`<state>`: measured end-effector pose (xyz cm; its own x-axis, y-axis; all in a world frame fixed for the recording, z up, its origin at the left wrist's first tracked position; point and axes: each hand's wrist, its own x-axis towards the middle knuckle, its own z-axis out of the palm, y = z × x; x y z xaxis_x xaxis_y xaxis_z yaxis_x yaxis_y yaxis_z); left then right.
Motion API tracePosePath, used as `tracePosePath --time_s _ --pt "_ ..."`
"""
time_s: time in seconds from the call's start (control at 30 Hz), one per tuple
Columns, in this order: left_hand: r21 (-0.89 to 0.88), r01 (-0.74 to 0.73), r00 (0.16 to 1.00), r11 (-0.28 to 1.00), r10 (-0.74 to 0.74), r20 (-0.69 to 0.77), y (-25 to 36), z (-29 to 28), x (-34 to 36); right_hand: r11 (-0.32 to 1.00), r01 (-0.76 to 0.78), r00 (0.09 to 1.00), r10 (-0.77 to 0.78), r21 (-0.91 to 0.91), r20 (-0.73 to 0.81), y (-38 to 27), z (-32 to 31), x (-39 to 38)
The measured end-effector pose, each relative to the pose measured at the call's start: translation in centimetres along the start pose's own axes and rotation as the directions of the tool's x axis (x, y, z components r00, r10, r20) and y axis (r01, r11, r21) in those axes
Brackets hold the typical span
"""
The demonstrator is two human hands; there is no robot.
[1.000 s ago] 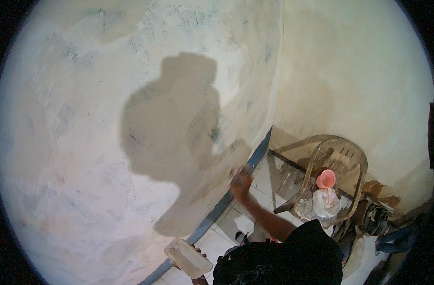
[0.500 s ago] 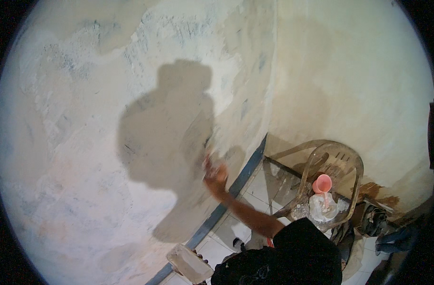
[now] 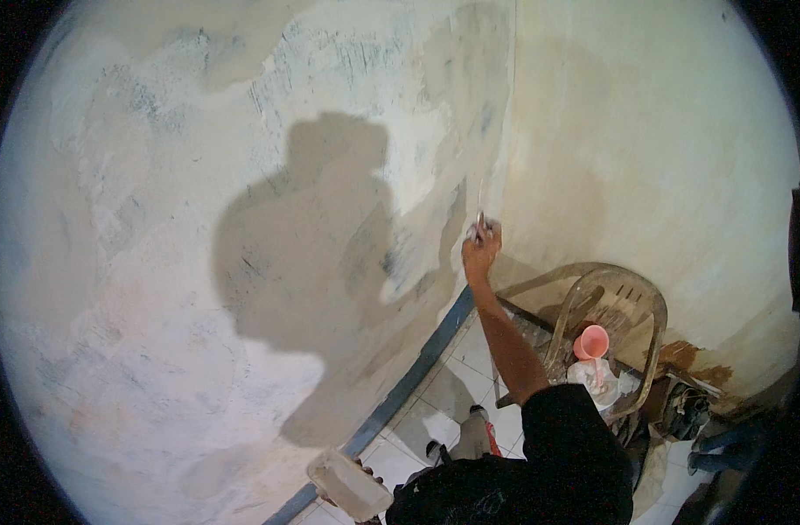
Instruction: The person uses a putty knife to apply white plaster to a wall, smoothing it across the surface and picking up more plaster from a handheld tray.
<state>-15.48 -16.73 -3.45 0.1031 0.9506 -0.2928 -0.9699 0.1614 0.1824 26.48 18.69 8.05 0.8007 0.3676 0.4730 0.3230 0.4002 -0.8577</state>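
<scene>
My right hand (image 3: 481,251) is closed around a putty knife (image 3: 480,220), seen nearly edge-on, against the patchy plastered wall (image 3: 155,289) close to the room corner. The blade is thin and hard to make out. Low in the picture, my left hand (image 3: 375,475) grips a pale, rectangular putty tray (image 3: 349,486) from beneath; only some fingertips show at its sides. What lies inside the tray is pale and not distinct. My shadow falls across the wall, over white filler with bluish-grey scuffs.
A worn brown plastic chair (image 3: 652,306) stands in the corner, with a pink mug (image 3: 591,343) and a clear plastic bag of white stuff (image 3: 595,381) on its seat. A blue skirting strip (image 3: 417,372) edges the white tiled floor (image 3: 457,385). Blue cloth (image 3: 726,444) lies at right.
My right hand has moved up and right along the wall to near the corner, the arm stretching further out. My left hand and the tray have stayed put.
</scene>
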Motion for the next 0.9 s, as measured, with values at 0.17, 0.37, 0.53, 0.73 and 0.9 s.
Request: tracePosePath --time_s 0.17,0.37,0.53,0.73,0.9 --pt "0.146 0.005 0.991 0.989 0.014 -0.131 0.2 -0.5 0.4 0.949 0.136 0.991 -0.135 -0.284 0.023 2.2 4.1 3.1" --pt "0.081 -0.001 0.988 0.997 0.013 -0.151 0.3 -0.9 0.8 0.988 -0.058 0.874 -0.018 0.143 0.485 -5.3 4.4 -13.1" --pt "0.037 0.026 0.999 0.999 -0.027 0.020 -0.3 -2.7 2.2 0.884 0.419 0.661 -0.453 0.207 0.598 -10.6 -3.0 -23.6" --pt "-0.031 0.020 0.999 0.999 -0.019 0.050 -0.1 -1.9 2.6 0.820 0.434 0.874 -0.283 -0.372 0.395 -2.7 -4.8 -16.3" --pt "0.061 -0.060 0.995 0.996 0.055 0.083 -0.4 -0.9 1.6 0.991 0.131 0.989 -0.130 -0.010 0.076 4.7 0.5 -8.7"
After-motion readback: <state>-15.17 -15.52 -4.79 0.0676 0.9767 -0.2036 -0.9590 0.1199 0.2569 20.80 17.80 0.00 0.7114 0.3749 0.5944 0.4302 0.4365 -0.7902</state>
